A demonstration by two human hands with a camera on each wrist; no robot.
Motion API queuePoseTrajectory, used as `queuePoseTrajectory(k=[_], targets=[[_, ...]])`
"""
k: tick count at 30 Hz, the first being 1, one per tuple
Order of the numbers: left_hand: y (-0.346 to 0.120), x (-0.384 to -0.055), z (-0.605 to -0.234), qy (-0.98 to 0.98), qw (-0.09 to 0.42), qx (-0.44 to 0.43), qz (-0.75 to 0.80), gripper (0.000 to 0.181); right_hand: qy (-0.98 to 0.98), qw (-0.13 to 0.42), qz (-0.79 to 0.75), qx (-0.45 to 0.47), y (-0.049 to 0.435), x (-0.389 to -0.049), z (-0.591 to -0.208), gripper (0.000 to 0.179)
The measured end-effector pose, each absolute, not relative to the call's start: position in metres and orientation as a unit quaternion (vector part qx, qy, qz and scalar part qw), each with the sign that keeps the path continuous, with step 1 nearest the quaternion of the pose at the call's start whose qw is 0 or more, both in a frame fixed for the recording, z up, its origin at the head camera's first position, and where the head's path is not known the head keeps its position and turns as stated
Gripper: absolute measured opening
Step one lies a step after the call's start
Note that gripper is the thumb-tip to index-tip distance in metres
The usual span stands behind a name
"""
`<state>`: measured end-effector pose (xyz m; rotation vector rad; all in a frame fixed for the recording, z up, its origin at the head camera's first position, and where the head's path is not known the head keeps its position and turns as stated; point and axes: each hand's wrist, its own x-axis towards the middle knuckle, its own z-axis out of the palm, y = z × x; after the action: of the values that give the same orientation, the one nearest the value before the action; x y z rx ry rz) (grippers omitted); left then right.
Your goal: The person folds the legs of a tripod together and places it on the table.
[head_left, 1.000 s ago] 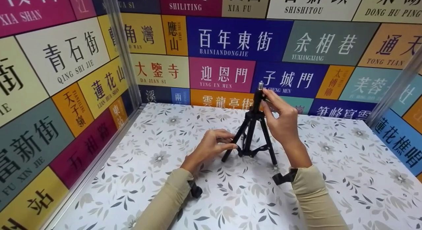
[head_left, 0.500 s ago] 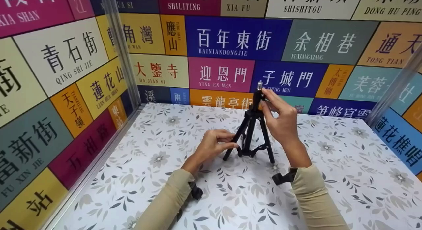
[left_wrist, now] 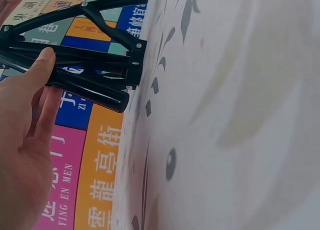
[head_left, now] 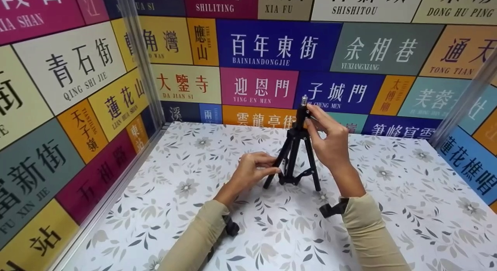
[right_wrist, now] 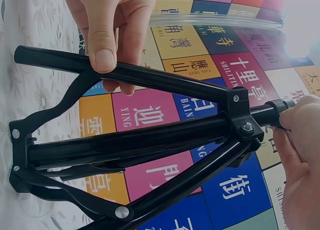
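A small black tripod point(head_left: 294, 154) stands upright on the table with its legs partly spread. A silver screw tip point(head_left: 304, 101) tops its centre column. My left hand point(head_left: 248, 174) pinches the left leg between thumb and fingers, low down where the brace joins it, as the right wrist view shows. With thumb and fingertips my right hand point(head_left: 332, 143) holds the top of the column, just under the screw tip. From close up, the right wrist view shows the centre tube point(right_wrist: 135, 137) and the hinged braces. In the left wrist view the left thumb point(left_wrist: 42, 67) lies along a leg.
A white tablecloth point(head_left: 186, 224) with grey leaf print covers the table. Panels of coloured street-name signs point(head_left: 279, 42) rise at the back and left, with clear edge strips point(head_left: 145, 57) at the corners. Black straps point(head_left: 332, 209) sit on both wrists.
The tripod's legs have drawn slightly closer together, and its top has shifted a little to the left in the head view. Both hands keep their hold.
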<state>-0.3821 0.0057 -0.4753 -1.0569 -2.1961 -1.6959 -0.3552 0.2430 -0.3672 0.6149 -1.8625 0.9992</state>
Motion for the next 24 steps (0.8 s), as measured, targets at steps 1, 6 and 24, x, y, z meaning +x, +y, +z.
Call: queuePoseTrajectory(k=[1,6,24], targets=[[0.006,-0.382,-0.476,-0.736,0.088,-0.355,-0.569,0.033,-0.755,0.454,0.402,0.249,0.243,-0.355,-0.368,0.044],[0.008,-0.381,-0.475,-0.737,0.097,-0.357,-0.565,0.033,-0.751,0.453,0.409,0.252,0.243,-0.355,-0.368,0.045],[0.017,-0.375,-0.470,-0.746,0.124,-0.341,-0.558,0.032,-0.753,0.457,0.403,0.247,0.243,-0.355,-0.368,0.044]])
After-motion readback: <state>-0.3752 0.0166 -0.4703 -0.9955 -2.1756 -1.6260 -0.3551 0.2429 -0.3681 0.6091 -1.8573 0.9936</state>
